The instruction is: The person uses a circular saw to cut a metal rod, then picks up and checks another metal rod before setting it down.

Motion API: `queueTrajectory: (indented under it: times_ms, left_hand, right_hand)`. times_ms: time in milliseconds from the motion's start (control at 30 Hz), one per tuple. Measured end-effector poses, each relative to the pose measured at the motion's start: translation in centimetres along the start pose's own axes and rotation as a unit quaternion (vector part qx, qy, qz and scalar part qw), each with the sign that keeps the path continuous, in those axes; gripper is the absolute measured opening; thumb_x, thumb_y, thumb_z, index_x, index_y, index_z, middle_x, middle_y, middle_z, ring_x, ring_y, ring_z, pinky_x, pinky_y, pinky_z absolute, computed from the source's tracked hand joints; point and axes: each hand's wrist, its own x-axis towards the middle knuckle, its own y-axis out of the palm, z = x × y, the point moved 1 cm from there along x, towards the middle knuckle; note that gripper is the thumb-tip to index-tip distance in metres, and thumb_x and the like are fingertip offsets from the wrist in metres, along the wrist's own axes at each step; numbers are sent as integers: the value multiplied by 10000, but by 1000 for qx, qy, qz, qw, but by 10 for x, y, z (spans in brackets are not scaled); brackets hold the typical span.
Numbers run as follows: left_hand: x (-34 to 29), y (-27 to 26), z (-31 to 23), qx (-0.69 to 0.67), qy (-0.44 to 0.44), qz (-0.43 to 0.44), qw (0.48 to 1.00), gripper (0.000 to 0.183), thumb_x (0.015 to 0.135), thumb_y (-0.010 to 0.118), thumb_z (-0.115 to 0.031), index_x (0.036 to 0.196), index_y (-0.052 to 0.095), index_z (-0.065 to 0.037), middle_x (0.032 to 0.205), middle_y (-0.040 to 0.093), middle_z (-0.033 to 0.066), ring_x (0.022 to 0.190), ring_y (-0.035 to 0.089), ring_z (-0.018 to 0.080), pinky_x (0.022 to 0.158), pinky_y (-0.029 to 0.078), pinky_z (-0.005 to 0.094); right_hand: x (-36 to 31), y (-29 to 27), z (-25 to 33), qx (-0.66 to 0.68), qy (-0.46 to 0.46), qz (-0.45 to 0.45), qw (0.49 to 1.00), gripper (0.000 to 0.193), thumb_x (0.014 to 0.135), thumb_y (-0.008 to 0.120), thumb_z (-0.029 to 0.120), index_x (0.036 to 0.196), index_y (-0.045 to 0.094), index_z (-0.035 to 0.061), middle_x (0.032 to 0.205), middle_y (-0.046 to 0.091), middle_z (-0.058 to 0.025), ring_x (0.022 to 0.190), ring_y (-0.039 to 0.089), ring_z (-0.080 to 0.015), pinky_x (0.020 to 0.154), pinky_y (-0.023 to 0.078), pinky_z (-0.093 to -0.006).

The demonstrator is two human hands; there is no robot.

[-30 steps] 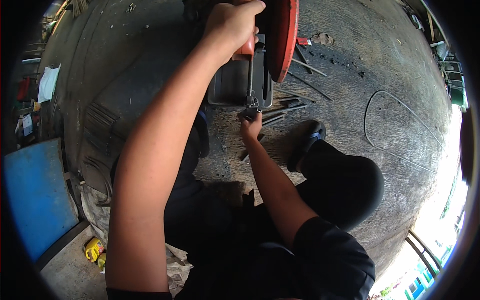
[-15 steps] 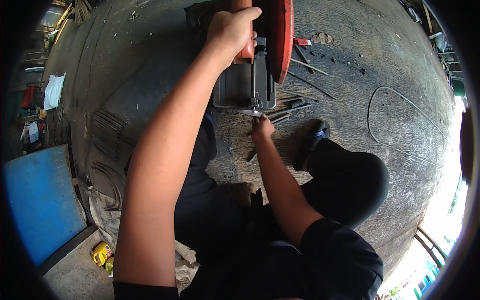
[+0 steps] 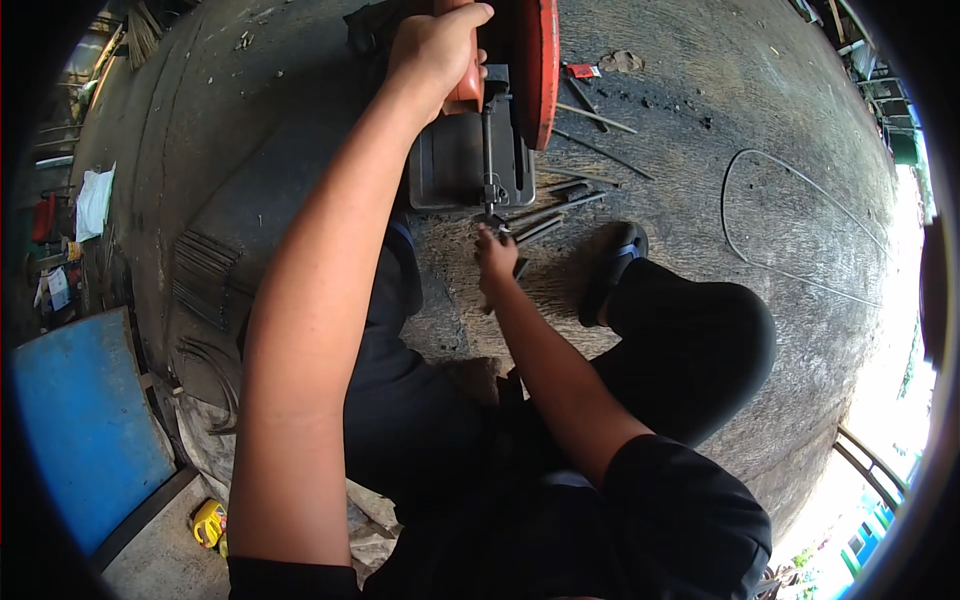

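At the top, my left hand [image 3: 432, 55] is wrapped round the orange-red handle [image 3: 466, 92] of a cut-off saw, thumb lying along its top. The saw's round red guard [image 3: 543, 75] stands just right of that hand. Below is the dark metal base [image 3: 440, 170], with a clamp screw [image 3: 488, 145] running along it toward me. My right hand [image 3: 497, 258] is closed at the near end of this screw, on its crank handle [image 3: 497, 226]. The fingers partly cover the crank. The blade is hidden behind the guard.
Several metal rods [image 3: 605, 155] and short cut pieces lie right of the base, with a small red packet [image 3: 582, 71] beyond. A bent wire loop [image 3: 726, 205] lies farther right. Thin bars [image 3: 205, 270] are bundled at left, near a blue panel [image 3: 95, 425]. My sandalled foot [image 3: 615, 268] rests nearby.
My right hand has shifted round the screw's end, and the crank has turned from its sideways position. My left hand stays on the saw handle. The whole view has shifted slightly.
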Motion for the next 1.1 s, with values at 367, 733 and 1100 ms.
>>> queueTrajectory:
  times_ms: [367,733,1100]
  left_hand:
    - [-6,3,-10,-6,6,-40,999,352,826,623,-319,758,556,20,608,558,89,498,571,194,430,445,335]
    - [1,-1,1,19,32,-1,999,389,791,674,-359,873,558,3,671,565,62,565,567,143,559,484,282]
    - [1,-1,-1,16,40,6,999,402,797,672,-340,935,551,18,685,568,72,565,567,145,561,486,286]
  right_hand:
    - [-11,16,26,-131,-264,-162,942,260,840,587,195,955,600,-38,817,644,-101,687,608,-235,647,491,-333]
    - [-2,2,-17,-196,-75,58,976,793,767,735,371,1346,368,-27,1245,543,-227,1116,548,-335,956,425,-389]
    - [-45,14,6,-572,-360,260,689,491,788,613,186,1253,541,45,1142,615,-216,1085,587,-352,922,467,-408]
